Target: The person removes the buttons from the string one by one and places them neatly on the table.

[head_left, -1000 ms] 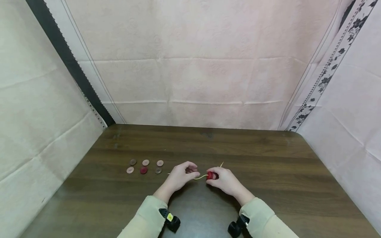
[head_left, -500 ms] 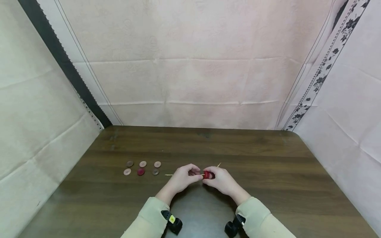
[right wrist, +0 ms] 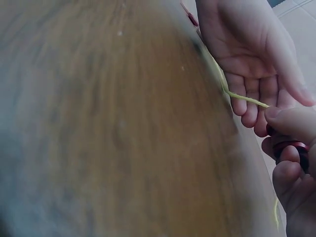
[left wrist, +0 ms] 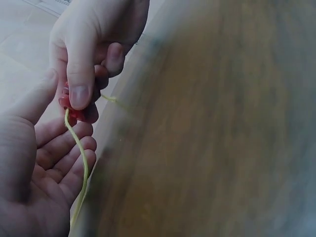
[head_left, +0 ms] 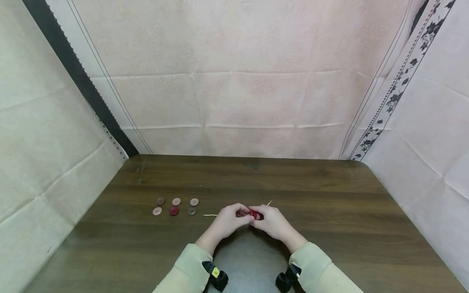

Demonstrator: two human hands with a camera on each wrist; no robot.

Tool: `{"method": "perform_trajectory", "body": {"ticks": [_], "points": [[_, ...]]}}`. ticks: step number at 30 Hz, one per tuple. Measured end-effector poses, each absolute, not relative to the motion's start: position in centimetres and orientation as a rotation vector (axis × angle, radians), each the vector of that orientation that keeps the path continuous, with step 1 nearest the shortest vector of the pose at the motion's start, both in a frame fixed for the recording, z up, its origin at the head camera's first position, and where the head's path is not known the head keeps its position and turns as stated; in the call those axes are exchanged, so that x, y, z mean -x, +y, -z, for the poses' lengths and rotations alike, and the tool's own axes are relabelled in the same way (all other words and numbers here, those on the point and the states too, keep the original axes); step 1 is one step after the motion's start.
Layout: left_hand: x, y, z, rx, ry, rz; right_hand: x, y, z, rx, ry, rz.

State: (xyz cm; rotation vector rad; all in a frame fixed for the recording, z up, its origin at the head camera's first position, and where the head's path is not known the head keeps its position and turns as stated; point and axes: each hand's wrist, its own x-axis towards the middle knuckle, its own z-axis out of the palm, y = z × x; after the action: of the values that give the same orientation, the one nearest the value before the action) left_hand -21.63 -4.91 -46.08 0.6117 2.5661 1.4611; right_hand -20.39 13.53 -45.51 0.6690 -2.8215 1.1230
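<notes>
My right hand [head_left: 275, 221] pinches a small stack of red buttons [head_left: 254, 214] between thumb and fingers. A thin yellow cord [left wrist: 83, 158] runs out of the stack's left end and down across the left palm. The cord's other tail pokes out behind the right hand. My left hand [head_left: 231, 219] is right up against the stack, its thumb and index fingertip on either side of the red end [left wrist: 65, 98]. In the right wrist view its other fingers [right wrist: 252, 111] lie relaxed beside the cord. Most of the stack is hidden by fingers.
Several loose buttons lie in two rows left of the hands, among them a dark red button [head_left: 174, 211], pale pink ones and grey-brown ones. The brown wooden table [head_left: 329, 195] is enclosed by pale cloth [head_left: 234, 106] on three sides.
My left hand has come rightward along the cord to the button stack, closing the gap between the hands. The right hand keeps its pinch. The loose buttons stay put.
</notes>
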Motion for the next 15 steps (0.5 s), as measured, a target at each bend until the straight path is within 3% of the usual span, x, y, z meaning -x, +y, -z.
{"method": "perform_trajectory", "body": {"ticks": [15], "points": [[21.66, -4.69, 46.29, -0.586, 2.539, -1.489, 20.29, 13.55, 45.79, -0.712, -2.769, -1.115]]}}
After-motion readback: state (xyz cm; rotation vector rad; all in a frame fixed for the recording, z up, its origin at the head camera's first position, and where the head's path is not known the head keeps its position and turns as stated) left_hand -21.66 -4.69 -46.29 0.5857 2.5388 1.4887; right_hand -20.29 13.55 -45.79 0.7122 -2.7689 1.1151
